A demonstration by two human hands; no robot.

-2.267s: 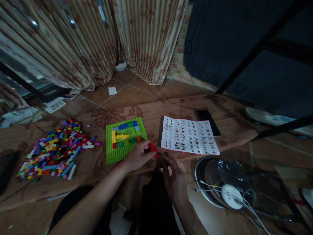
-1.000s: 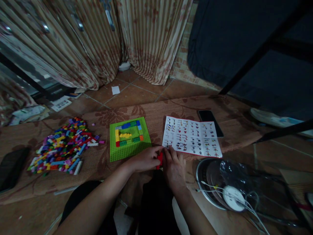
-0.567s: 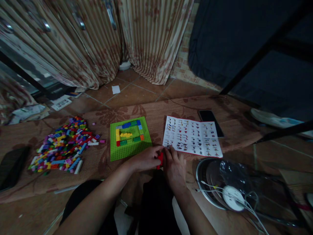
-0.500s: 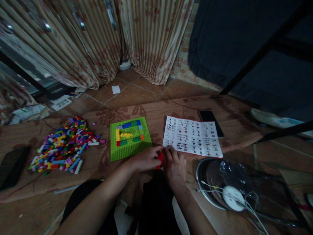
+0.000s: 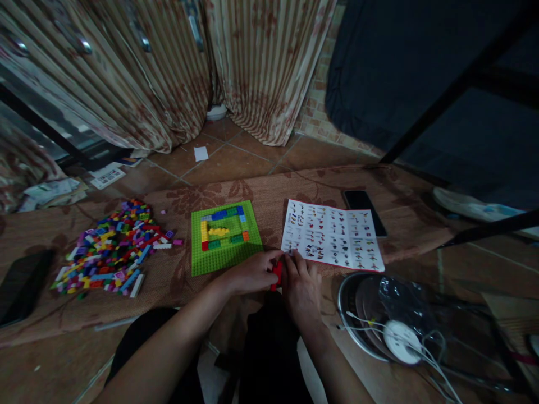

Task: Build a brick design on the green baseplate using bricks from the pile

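Both hands meet just in front of me over the near edge of the mat. My left hand (image 5: 250, 273) and my right hand (image 5: 301, 286) are closed together on a small red brick piece (image 5: 276, 274) held between their fingertips. Just beyond the left hand lies a green baseplate (image 5: 225, 257) with a frame of blue, yellow, red, green and orange bricks and a yellow piece inside it. A printed instruction sheet (image 5: 332, 234) lies flat beyond the right hand.
A pile of loose coloured bricks (image 5: 112, 249) is spread at the left of the brown mat (image 5: 269, 193). One phone (image 5: 364, 203) lies behind the sheet, another dark phone (image 5: 21, 285) at far left. A metal bowl (image 5: 351, 292) with plastic and white cables sits at right.
Earlier my left hand alone held the red piece near the baseplate's corner. It drew back toward me and my right hand joined it on the piece. Over the last second, nothing moved.
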